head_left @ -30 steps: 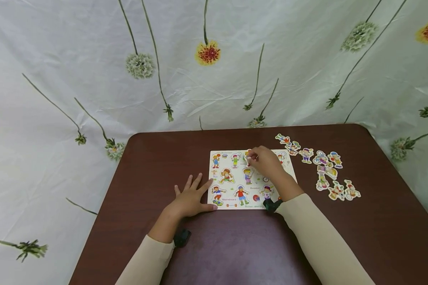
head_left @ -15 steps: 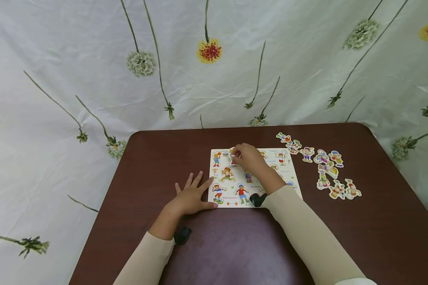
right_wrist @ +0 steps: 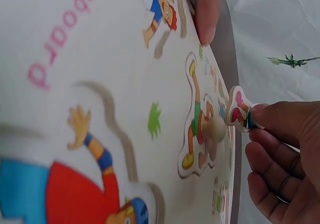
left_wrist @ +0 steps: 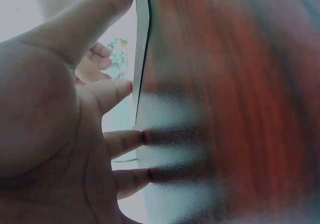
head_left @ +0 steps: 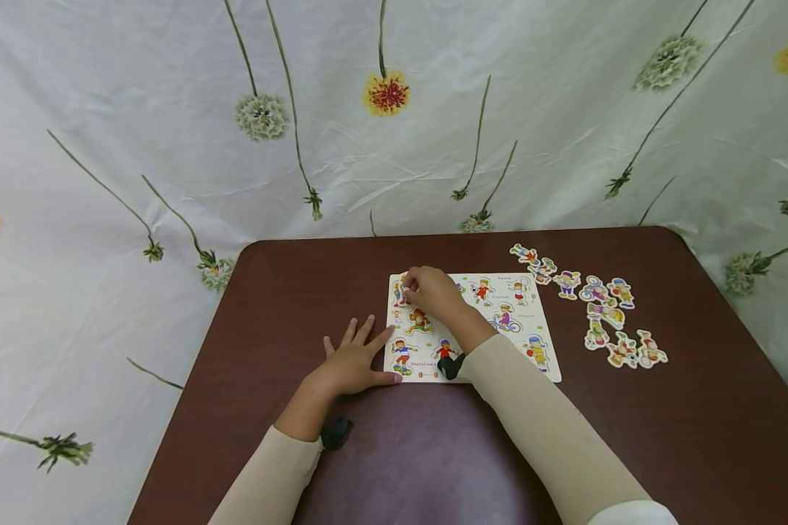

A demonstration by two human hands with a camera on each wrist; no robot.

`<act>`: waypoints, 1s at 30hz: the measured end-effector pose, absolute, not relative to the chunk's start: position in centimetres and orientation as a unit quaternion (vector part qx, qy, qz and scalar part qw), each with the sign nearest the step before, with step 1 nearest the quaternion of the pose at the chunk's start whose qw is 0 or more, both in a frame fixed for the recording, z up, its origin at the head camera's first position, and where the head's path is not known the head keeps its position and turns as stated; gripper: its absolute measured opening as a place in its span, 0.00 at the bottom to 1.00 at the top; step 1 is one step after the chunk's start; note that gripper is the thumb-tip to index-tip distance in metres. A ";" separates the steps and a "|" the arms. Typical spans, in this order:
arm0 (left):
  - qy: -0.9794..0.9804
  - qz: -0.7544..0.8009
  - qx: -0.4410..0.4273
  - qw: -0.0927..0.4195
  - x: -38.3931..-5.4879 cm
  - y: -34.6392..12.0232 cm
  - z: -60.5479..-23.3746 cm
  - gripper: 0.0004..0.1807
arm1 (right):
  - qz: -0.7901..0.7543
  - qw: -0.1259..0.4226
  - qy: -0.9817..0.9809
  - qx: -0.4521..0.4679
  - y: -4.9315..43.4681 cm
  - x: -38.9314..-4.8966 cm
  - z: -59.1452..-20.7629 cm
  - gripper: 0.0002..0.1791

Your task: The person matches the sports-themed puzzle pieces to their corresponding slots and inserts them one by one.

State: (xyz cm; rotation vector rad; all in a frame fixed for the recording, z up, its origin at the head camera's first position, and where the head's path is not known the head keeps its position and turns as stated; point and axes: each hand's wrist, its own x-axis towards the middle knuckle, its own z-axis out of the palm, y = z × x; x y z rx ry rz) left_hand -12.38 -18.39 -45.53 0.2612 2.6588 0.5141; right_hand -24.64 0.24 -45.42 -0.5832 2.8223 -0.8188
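Note:
My right hand (head_left: 436,292) reaches over the upper left corner of the white picture puzzle board (head_left: 528,327). Between its thumb and index finger it pinches a small puzzle piece (right_wrist: 239,107), with pink shoes showing in the right wrist view; the fingers cover the rest. Just beside that piece, a running-child piece (right_wrist: 192,134) with a round wooden knob (right_wrist: 215,129) sits in the board. My left hand (head_left: 351,368) lies with fingers spread at the board's left side. Its thumb and index fingertip touch the board's edge (left_wrist: 142,29), while other fingertips rest on the table.
Several loose puzzle pieces (head_left: 567,284) lie on the brown table (head_left: 289,292) to the right of the board, some overlapping. A flowered cloth (head_left: 341,168) hangs behind the table's far edge.
My right hand has moved left along the top of the board with the puzzle piece, from the middle to the upper left corner. My left hand has stayed in place.

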 end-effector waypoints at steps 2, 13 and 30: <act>0.956 0.186 0.093 0.209 -12.4 -18.4 -45.6 0.50 | -0.268 0.073 0.941 -0.195 -0.2 -24.7 -45.5 0.08; 0.955 0.186 0.094 0.210 -12.3 -18.4 -45.4 0.51 | -0.240 0.090 0.946 -0.200 -1.4 -25.0 -45.6 0.07; 0.957 0.179 0.095 0.209 -12.3 -18.3 -45.5 0.50 | -0.227 0.150 0.946 -0.176 -2.6 -25.6 -46.0 0.08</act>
